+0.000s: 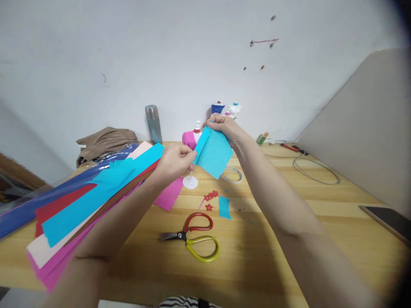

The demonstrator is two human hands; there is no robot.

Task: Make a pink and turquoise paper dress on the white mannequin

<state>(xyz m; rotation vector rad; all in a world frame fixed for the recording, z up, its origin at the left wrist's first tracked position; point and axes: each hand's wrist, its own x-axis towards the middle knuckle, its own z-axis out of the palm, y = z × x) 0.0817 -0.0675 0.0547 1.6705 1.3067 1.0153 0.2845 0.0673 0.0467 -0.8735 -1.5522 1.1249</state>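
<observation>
A sheet of light blue crepe paper (215, 153) hangs above the table with a narrow fold along its upper left edge. My left hand (176, 161) pinches the lower end of that fold. The upper end is between the closed fingertips of my right hand (224, 126). Behind the paper, a small white mannequin form (197, 125) wears a pink wrap (189, 139); its round white base (190, 182) shows below my left hand. Beneath the paper lie red paper flowers (209, 208) and a small blue paper piece (224, 208).
Scissors (182, 235) with red and yellow handles lie in front. Coloured paper strips (102, 192) are stacked at left, near a flask (153, 124) and brown cloth (109, 143). More dressed forms (218, 108) stand at the wall. A tape roll (236, 181), cable (321, 182) and phone (388, 218) lie rightward.
</observation>
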